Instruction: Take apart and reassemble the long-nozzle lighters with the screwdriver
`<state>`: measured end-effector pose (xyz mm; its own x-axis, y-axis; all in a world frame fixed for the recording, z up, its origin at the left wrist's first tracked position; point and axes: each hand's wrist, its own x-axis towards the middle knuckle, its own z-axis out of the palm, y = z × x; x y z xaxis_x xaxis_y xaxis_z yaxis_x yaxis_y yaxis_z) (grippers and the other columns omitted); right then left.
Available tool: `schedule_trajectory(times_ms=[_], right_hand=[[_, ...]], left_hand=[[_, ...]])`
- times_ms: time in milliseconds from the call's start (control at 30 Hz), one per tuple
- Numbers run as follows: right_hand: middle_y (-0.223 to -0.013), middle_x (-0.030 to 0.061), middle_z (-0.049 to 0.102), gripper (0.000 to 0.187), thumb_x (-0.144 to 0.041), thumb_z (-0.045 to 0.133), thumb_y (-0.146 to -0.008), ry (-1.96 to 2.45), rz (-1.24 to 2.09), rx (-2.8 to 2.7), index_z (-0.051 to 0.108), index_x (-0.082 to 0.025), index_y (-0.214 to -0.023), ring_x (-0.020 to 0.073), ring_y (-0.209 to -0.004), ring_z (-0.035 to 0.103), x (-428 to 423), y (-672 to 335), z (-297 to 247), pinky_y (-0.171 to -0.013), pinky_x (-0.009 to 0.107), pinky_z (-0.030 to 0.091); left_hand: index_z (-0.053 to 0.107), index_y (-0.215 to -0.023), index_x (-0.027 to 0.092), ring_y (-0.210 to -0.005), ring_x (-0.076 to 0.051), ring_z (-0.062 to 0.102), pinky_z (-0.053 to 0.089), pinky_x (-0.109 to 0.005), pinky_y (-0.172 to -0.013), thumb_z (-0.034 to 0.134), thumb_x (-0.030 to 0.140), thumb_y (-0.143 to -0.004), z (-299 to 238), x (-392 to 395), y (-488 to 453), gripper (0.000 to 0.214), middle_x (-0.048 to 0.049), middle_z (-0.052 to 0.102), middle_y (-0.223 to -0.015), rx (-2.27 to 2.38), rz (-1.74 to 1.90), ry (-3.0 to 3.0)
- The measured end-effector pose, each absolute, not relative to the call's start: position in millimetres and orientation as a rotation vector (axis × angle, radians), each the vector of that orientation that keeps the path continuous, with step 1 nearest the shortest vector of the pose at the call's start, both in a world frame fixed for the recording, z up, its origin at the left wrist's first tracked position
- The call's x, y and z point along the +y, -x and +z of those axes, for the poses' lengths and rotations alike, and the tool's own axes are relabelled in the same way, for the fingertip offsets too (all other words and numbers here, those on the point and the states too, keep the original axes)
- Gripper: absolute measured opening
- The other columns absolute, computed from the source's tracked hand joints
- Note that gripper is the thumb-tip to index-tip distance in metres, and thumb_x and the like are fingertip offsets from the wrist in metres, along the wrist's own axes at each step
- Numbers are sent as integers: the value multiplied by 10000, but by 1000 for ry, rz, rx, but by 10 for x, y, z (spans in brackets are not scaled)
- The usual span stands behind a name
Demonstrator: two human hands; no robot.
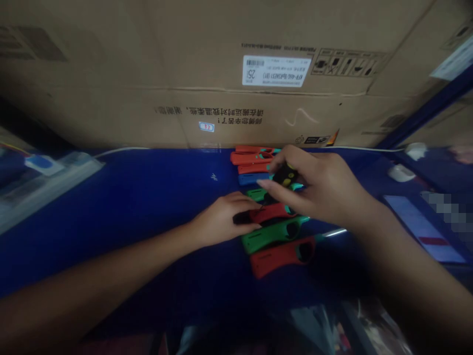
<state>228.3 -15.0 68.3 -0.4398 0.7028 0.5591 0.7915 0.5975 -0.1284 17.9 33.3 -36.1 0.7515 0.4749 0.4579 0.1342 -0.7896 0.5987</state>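
Note:
A row of gas lighters with long metal nozzles lies on the blue surface in the middle of the view. My left hand (225,219) is closed round the handle end of a red lighter (271,213), fingers on both sides of it. My right hand (318,182) grips a screwdriver (285,176) by its black and yellow handle, above that lighter; its tip is too dark to make out. Closer to me are a green lighter (264,239) and another red lighter (275,260). Beyond my hands lie a green lighter (255,194), a blue lighter (253,178) and several orange-red lighters (247,158).
A large cardboard box (121,98) stands behind the blue surface (166,192). At left are a clear plastic bag (70,177) and a blue and white object (43,164). A white item (401,172) and a pale flat packet (421,227) lie at right.

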Motion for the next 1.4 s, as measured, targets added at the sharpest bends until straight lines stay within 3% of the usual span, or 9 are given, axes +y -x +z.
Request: schedule_trajectory(times_ms=[167, 267, 400, 500, 633, 767, 900, 1267, 1400], right_hand=[[-1117, 121, 698, 289, -304, 518, -897, 1114, -151, -2309, 564, -151, -1138, 242, -882, 689, -146, -2282, 669, -681, 345, 512], [-903, 65, 718, 264, -301, 504, -918, 1172, -159, -2285, 596, -138, -1105, 197, -690, 668, -177, -2264, 698, -603, 321, 480], [-1075, 142, 702, 380, -278, 470, -882, 1149, -168, -2357, 539, -105, -1213, 239, -806, 686, -218, -2238, 736, -614, 338, 483], [-820, 64, 711, 245, -298, 501, -892, 1188, -215, -2327, 588, -156, -1071, 200, -629, 648, -234, -2232, 741, -567, 323, 448], [-1003, 112, 705, 306, -264, 471, -877, 1117, -175, -2354, 559, -137, -1141, 223, -797, 678, -234, -2246, 734, -621, 326, 474], [-744, 30, 649, 151, -296, 501, -924, 1113, -257, -2301, 586, -172, -937, 180, -634, 615, -209, -2255, 721, -569, 305, 440], [-1068, 128, 658, 236, -283, 478, -919, 1088, -156, -2345, 547, -146, -1098, 241, -951, 645, -177, -2253, 708, -752, 349, 508], [-810, 45, 673, 156, -278, 504, -887, 1099, -177, -2310, 566, -179, -991, 189, -704, 632, -225, -2239, 710, -618, 306, 458], [-980, 94, 677, 231, -258, 483, -866, 1049, -143, -2346, 552, -163, -1065, 213, -837, 644, -225, -2244, 725, -669, 317, 479]], left_hand=[[702, -1133, 162, -1038, -217, 679, 540, -370, -959, 760, 299, -844, -355, 329, -181, 324, -90, 744, -1095, 444, 835, -2410], [697, -1139, 171, -1032, -223, 676, 544, -385, -947, 749, 311, -854, -354, 326, -178, 322, -87, 744, -1090, 456, 824, -2411], [701, -1118, 195, -1035, -217, 673, 543, -378, -945, 750, 302, -851, -349, 329, -176, 292, -74, 739, -1094, 442, 809, -2406], [700, -1121, 196, -1037, -220, 672, 539, -385, -946, 739, 296, -858, -340, 330, -176, 284, -78, 736, -1092, 444, 810, -2408], [697, -1126, 198, -1034, -219, 670, 545, -385, -940, 728, 307, -867, -337, 325, -176, 283, -81, 731, -1108, 445, 786, -2411], [686, -1141, 188, -1059, -226, 667, 535, -397, -966, 730, 303, -866, -344, 320, -171, 302, -85, 730, -1115, 457, 809, -2432], [681, -1143, 176, -1043, -223, 670, 542, -387, -953, 729, 292, -865, -341, 317, -165, 304, -84, 734, -1090, 454, 797, -2434], [685, -1109, 197, -1007, -219, 672, 545, -373, -922, 716, 298, -874, -343, 310, -163, 258, -73, 726, -1056, 472, 793, -2429], [663, -1108, 197, -978, -213, 665, 543, -361, -891, 709, 314, -878, -341, 306, -152, 262, -64, 711, -1021, 500, 764, -2423]])
